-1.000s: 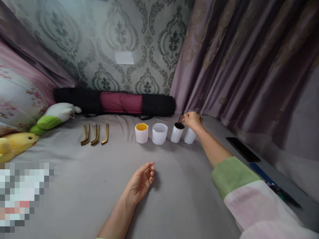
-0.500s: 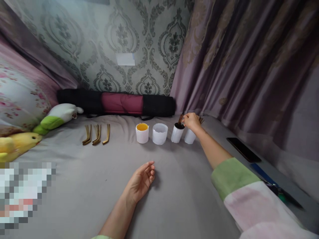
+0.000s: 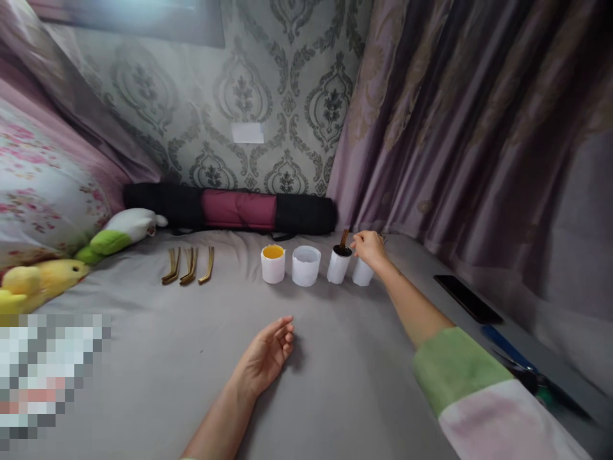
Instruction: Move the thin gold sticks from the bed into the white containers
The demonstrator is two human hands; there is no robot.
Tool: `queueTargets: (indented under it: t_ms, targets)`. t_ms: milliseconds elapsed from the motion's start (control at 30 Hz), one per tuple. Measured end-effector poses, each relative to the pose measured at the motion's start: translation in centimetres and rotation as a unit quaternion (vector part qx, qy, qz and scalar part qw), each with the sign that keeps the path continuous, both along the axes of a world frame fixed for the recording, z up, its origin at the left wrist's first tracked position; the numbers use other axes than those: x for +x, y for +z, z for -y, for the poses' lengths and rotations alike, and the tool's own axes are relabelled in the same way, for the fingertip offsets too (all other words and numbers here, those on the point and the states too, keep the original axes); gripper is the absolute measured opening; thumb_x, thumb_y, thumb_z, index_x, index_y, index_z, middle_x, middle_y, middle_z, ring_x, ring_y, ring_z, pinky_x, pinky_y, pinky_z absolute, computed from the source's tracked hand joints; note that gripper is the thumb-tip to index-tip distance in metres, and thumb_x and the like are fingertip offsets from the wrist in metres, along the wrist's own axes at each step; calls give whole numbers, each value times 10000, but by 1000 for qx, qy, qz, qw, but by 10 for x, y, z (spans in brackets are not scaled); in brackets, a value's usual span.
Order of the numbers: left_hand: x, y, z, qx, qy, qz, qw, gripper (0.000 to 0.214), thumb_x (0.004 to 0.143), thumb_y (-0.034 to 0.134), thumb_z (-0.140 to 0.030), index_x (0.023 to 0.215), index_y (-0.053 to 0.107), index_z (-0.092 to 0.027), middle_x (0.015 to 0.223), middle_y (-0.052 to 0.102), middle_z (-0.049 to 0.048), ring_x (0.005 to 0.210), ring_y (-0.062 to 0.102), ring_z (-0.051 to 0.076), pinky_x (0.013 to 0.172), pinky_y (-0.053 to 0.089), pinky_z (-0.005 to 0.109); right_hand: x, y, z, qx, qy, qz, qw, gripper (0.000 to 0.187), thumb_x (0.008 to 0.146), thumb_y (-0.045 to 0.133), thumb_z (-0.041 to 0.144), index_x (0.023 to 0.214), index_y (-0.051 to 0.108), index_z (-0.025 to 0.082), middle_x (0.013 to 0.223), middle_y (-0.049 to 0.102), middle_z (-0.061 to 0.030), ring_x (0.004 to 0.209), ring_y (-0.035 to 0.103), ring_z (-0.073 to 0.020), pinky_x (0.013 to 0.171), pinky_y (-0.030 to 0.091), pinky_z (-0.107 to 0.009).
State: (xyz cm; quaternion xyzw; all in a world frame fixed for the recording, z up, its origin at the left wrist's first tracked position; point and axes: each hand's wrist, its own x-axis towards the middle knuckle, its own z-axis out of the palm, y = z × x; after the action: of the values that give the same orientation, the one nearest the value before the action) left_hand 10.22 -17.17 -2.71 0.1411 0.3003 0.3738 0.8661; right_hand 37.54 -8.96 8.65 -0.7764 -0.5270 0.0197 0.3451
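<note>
My right hand [image 3: 370,249] is above and between two white cylinders at the right, its fingers bent together; what they hold, if anything, is hidden. Beside its fingertips, thin brown sticks [image 3: 344,238] stand up out of a dark-mouthed white cylinder [image 3: 338,268]. The hand partly covers another white cylinder [image 3: 363,275]. To the left stand a wider white tub [image 3: 305,271] and a white cup with a yellow inside [image 3: 272,268]. My left hand [image 3: 268,354] rests palm inward on the grey sheet, fingers loosely curled and apart from the thumb, holding nothing.
Several bent, gold-brown sticks [image 3: 189,268] lie in three groups at the left. A black and maroon roll [image 3: 239,209] lines the wall. Plush toys [image 3: 48,278] sit far left. A dark phone [image 3: 467,298] and a blue-handled tool [image 3: 507,348] lie right.
My right hand has shifted slightly away from the sticks in the dark-mouthed cylinder, which now show more clearly. The view has tilted up a little; my left hand is nearly unmoved.
</note>
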Motion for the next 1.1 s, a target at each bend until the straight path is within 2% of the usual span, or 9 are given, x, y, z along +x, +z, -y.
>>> queueTargets:
  t_ms: [200,467,700,1100]
  targets:
    - [0,-3,0,5,0,6,1000,192,725,549,-140,914,557,-106,727,559,40,558,518,62,483,431,168,-1,-4,14,8,11,-11,1000,233,773,396,199,719,617,152,691,667,-32,393,534,-65,459,393,-170]
    - [2,1,1,3,8,-6,1000,196,711,563,-132,904,549,-98,716,549,35,558,514,67,481,431,173,-1,-11,31,47,19,-15,999,239,770,389,235,698,604,160,621,648,-13,389,519,-74,499,385,-188]
    - [3,1,2,1,10,-9,1000,217,707,569,-131,919,541,-97,721,545,33,560,507,62,480,430,168,-3,-27,40,79,13,-18,997,246,779,371,280,741,594,185,667,651,-1,460,545,-91,505,383,-195]
    - [4,2,1,-4,13,-15,1000,204,707,570,-132,907,552,-98,719,552,34,553,508,62,471,433,168,-30,-48,51,85,33,-69,993,277,776,362,321,763,595,173,651,641,-18,528,564,-112,541,378,-206]
